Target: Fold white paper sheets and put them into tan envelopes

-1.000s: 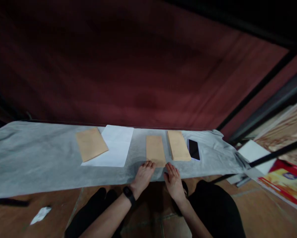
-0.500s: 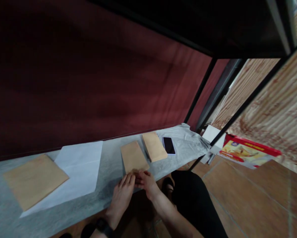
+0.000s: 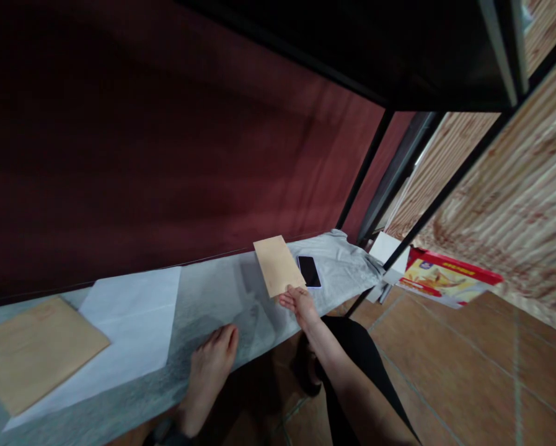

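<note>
A tan paper envelope [image 3: 278, 265] is pinched at its near edge by my right hand [image 3: 298, 303], at the right part of the cloth-covered shelf. It is over the place of the other envelopes. My left hand [image 3: 215, 354] rests near the shelf's front edge with its fingers curled; nothing shows in them. Just right of the held envelope lies a dark-screened phone [image 3: 310, 271]. At the left, a larger tan envelope [image 3: 43, 350] lies partly on a white paper sheet [image 3: 136, 316].
Grey cloth covers the low shelf [image 3: 212, 279]. Black metal posts [image 3: 366, 167] and a dark upper shelf [image 3: 352, 43] frame it. A red and yellow box [image 3: 445, 279] and a white box [image 3: 389, 251] stand on the tiled floor at the right.
My right hand has carried the middle envelope right, onto the place of the envelope beside the phone. My left hand has parted from it and moved left. The view has shifted slightly.
</note>
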`<action>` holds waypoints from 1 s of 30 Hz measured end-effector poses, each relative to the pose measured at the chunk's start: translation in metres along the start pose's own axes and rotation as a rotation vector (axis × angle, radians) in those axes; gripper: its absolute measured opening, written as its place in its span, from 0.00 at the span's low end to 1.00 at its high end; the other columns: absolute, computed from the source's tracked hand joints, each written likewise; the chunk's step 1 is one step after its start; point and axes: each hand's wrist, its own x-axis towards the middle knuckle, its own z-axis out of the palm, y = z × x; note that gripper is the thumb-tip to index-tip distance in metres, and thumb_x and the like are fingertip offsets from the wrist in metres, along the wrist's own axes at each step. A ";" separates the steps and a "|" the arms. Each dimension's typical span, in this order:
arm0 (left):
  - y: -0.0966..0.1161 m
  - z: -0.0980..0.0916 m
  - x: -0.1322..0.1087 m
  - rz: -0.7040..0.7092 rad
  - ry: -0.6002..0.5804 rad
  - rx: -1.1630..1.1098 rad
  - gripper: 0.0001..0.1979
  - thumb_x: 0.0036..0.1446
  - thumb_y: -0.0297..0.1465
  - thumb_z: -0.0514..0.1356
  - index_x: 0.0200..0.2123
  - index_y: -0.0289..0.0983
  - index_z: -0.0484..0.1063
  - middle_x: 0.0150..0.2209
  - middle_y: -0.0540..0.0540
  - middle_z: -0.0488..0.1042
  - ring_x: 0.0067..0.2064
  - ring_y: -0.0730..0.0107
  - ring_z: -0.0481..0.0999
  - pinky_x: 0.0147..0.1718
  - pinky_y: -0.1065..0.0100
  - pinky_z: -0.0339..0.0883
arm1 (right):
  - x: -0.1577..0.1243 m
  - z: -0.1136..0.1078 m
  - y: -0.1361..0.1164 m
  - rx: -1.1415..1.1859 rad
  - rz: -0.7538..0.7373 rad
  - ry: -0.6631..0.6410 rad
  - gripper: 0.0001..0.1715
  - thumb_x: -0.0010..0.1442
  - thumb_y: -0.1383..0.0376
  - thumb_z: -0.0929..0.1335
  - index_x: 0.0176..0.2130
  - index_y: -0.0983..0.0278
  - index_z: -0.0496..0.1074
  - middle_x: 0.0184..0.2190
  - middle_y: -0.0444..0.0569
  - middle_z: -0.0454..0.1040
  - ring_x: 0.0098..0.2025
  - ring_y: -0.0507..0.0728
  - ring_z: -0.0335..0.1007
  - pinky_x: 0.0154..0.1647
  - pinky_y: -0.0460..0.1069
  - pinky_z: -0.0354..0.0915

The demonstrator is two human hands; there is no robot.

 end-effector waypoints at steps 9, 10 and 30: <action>0.004 0.005 -0.002 -0.028 -0.084 -0.021 0.14 0.68 0.30 0.50 0.39 0.41 0.76 0.38 0.48 0.83 0.36 0.68 0.82 0.30 0.71 0.64 | 0.020 -0.018 0.000 -0.110 0.100 0.052 0.14 0.66 0.68 0.68 0.27 0.65 0.70 0.20 0.48 0.77 0.22 0.51 0.76 0.27 0.43 0.74; 0.004 0.005 -0.002 -0.027 -0.089 -0.027 0.13 0.68 0.30 0.50 0.39 0.41 0.75 0.38 0.48 0.83 0.37 0.68 0.82 0.30 0.71 0.64 | 0.020 -0.019 0.001 -0.125 0.111 0.049 0.15 0.66 0.68 0.67 0.27 0.65 0.70 0.21 0.49 0.78 0.21 0.52 0.75 0.26 0.43 0.73; -0.004 0.007 -0.003 -0.029 -0.061 0.011 0.14 0.68 0.30 0.49 0.38 0.41 0.75 0.38 0.46 0.81 0.37 0.68 0.81 0.32 0.73 0.66 | 0.031 -0.032 0.014 -0.323 0.074 -0.017 0.19 0.66 0.58 0.65 0.27 0.63 0.73 0.24 0.54 0.80 0.22 0.54 0.75 0.26 0.47 0.72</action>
